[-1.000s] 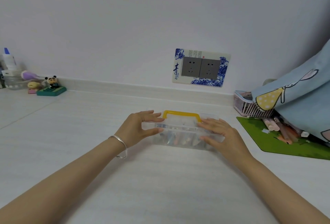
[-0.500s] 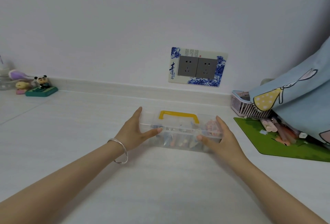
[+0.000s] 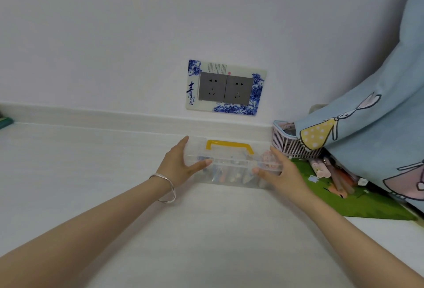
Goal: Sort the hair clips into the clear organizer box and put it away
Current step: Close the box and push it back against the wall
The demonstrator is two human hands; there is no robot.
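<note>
As both hands, left hand [image 3: 177, 164] and right hand [image 3: 281, 173], have shifted to clamp the closed organizer box [image 3: 231, 166] ends, it slides far toward the wall, putting-away underway.

2 hands [image 3: 176, 166], 1 organizer box [image 3: 231, 168]

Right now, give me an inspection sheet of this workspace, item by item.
Surface: white desk, bare in front of the box.
Job's things: clear organizer box, lid closed, yellow handle on top, hair clips visible inside; it sits near the wall.
Clutter: pink basket, green mat with pens on it, at right.
Hands: left hand and right hand grip the box's two ends; silver bangle on left wrist.
Cables: nothing seen.
Surroundings: wall with double socket in a blue floral frame; blue cartoon-print fabric at right.
</note>
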